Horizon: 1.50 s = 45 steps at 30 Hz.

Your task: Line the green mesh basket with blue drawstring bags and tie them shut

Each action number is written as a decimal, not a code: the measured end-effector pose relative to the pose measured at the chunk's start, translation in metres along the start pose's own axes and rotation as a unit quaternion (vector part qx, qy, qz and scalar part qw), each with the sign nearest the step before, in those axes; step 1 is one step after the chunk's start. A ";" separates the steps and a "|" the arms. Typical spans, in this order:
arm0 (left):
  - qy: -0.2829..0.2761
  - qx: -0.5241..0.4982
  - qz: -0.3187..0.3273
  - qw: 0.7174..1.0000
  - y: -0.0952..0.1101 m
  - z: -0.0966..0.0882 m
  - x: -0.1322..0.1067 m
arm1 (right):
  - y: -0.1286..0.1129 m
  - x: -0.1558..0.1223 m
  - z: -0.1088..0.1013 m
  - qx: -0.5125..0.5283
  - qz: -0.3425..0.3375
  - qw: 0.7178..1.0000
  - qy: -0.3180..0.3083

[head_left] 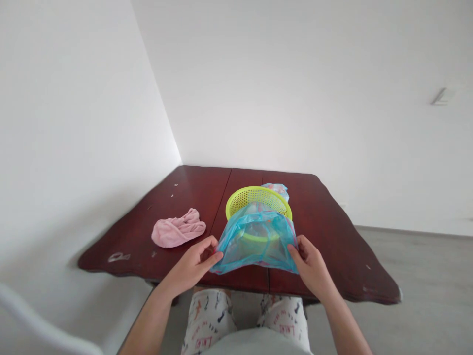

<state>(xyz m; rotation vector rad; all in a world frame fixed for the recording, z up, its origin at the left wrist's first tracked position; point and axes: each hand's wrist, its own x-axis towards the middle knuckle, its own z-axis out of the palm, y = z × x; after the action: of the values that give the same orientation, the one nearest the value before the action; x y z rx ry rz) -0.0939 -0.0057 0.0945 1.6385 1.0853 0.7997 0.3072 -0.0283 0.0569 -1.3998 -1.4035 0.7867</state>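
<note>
White walls (295,74) meet in a corner beyond a grey floor (417,276); a small fixture (441,96) on the right-hand wall is too faint to identify. A dark red-brown wooden tabletop (325,231) with a scalloped edge and lengthwise seams fills the middle of the view. Its near corners are nearly cut off by the person's arms and body. Clock positions are read on the tabletop, with 12 at the far edge and 6 at the person. At the lower left, part of a white chair (37,320) is cut off by the frame. Below the tabletop's near edge are the person's knees in white patterned trousers (207,320), partly hidden by a grey shirt.

Near the centre, a lime-green plastic basket (258,197) with a perforated rim stands tilted. A translucent blue plastic bag (254,241) covers its near side, and only a blurred green curve shows through. Whatever lies inside the basket cannot be made out. The left hand (190,264) at 7 o'clock and the right hand (310,266) at 5 o'clock each pinch a lower corner of the bag. A crumpled pale plastic piece (276,191) sticks out behind the basket at 12 o'clock. A folded pink cloth (177,229) lies at 9 o'clock, well apart from the left hand.
</note>
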 end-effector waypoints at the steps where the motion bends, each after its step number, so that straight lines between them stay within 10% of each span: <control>1: -0.006 0.000 0.002 1.000 -0.002 -0.005 -0.001 | -0.002 0.000 -0.003 0.013 0.009 1.000 0.004; 8: 0.131 0.116 0.089 0.980 -0.001 -0.025 0.001 | -0.020 -0.002 -0.014 0.017 -0.058 0.994 0.085; 12: 0.212 0.148 0.175 0.950 0.022 -0.012 0.007 | -0.036 -0.006 -0.012 -0.057 -0.106 0.992 -0.038; 19: 0.116 0.038 0.205 0.971 0.042 -0.003 0.008 | -0.055 -0.011 -0.019 -0.054 -0.108 0.979 -0.164; 24: 0.139 -0.156 0.193 0.959 0.036 -0.017 0.015 | -0.055 -0.005 -0.033 0.174 -0.082 0.980 -0.045; 35: 0.210 -0.425 0.263 0.841 0.046 -0.004 0.056 | -0.079 0.019 -0.029 0.587 0.031 0.809 -0.008; 39: 0.331 -0.351 0.272 0.832 0.046 -0.003 0.068 | -0.075 0.015 -0.029 0.586 0.002 0.810 0.000; 45: 0.572 -0.238 0.303 0.724 0.055 0.012 0.094 | -0.074 0.011 -0.010 0.505 0.002 0.863 -0.025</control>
<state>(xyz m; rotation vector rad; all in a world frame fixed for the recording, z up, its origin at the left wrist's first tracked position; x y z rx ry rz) -0.0315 0.0701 0.1437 0.9116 0.9150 2.5105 0.2922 -0.0292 0.1306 -0.5480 -0.7706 1.3073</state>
